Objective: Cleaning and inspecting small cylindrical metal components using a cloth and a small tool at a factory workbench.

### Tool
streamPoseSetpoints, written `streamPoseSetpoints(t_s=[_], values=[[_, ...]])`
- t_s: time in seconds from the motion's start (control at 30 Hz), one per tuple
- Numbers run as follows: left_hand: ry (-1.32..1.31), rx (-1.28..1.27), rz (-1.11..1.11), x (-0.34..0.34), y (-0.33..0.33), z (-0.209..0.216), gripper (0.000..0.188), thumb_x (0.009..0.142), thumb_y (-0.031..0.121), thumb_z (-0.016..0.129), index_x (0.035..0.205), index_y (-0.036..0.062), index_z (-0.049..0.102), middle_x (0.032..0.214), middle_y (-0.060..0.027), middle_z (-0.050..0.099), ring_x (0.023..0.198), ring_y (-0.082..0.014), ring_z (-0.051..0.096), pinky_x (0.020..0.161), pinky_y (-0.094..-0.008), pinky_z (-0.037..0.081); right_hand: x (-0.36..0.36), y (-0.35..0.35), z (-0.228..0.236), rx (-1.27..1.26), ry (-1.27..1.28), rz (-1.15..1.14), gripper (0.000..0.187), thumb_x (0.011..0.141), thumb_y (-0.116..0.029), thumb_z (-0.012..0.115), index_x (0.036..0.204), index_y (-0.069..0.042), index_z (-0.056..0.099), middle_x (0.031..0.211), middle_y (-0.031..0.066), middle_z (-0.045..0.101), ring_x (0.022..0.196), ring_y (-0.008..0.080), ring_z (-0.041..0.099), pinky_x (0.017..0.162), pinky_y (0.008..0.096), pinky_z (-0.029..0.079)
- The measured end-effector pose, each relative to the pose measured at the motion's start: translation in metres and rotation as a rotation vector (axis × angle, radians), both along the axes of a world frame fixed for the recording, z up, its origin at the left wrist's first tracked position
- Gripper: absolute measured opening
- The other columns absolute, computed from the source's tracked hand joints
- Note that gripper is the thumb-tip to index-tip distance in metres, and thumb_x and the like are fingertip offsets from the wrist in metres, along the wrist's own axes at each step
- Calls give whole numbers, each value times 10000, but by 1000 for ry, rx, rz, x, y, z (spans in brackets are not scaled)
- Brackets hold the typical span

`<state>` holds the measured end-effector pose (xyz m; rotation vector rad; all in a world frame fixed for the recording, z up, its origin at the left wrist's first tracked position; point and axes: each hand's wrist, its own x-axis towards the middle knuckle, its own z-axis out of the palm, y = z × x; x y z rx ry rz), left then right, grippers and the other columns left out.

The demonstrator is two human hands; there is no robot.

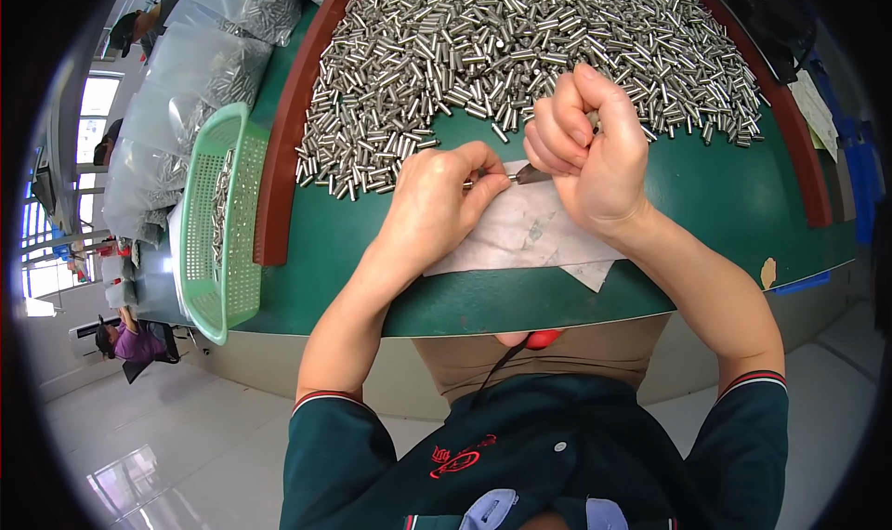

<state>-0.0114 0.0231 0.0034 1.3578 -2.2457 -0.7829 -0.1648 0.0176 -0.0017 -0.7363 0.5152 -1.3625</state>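
My left hand point(429, 194) is closed, thumb and fingertips pinching a small shiny metal pin point(469, 184). Facing it, my right hand point(599, 149) is wrapped round a small knife-like tool, whose dark, flat blade point(531, 174) points at the left fingertips. Most of the tool is hidden inside the fist. Blade and pin end are very near each other; whether they touch I cannot tell. Under both hands a pale, stained cloth point(530, 237) lies on the green tabletop point(725, 214). Just beyond spreads a big heap of loose metal pins point(530, 42).
Dark red wooden rails point(279, 172) border the heap on both sides. A light green plastic basket point(198, 205) holding some pins stands at the left, beside several clear bags of pins point(232, 75). Papers point(815, 112) lie at the right. A seated person point(137, 338) is farther off left.
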Motion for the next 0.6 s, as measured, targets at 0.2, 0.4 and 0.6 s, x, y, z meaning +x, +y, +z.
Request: streamPoseSetpoints(t_s=[0.2, 0.4, 0.6], values=[[-12, 4, 5, -1, 1, 1, 111, 723, 107, 619, 710, 7, 574, 554, -139, 554, 522, -280, 568, 508, -350, 433, 1, 1, -2, -8, 4, -2, 406, 891, -280, 281, 516, -126, 271, 409, -29, 240, 381, 78, 148, 390, 239, 162], [14, 20, 9, 0, 0, 0, 115, 722, 102, 620, 700, 1, 571, 569, -145, 561, 533, -283, 575, 510, -350, 439, 7, 4, 0, -57, 76, -43, 406, 889, -280, 289, 516, -123, 266, 415, -25, 242, 387, 77, 154, 389, 241, 158], [28, 41, -4, -2, -1, 0, 115, 728, 100, 615, 708, -4, 568, 582, -154, 565, 542, -295, 576, 510, -358, 438, 12, 3, 2, -87, 186, -98, 399, 886, -268, 297, 518, -117, 265, 427, -21, 243, 394, 76, 161, 390, 245, 151]])
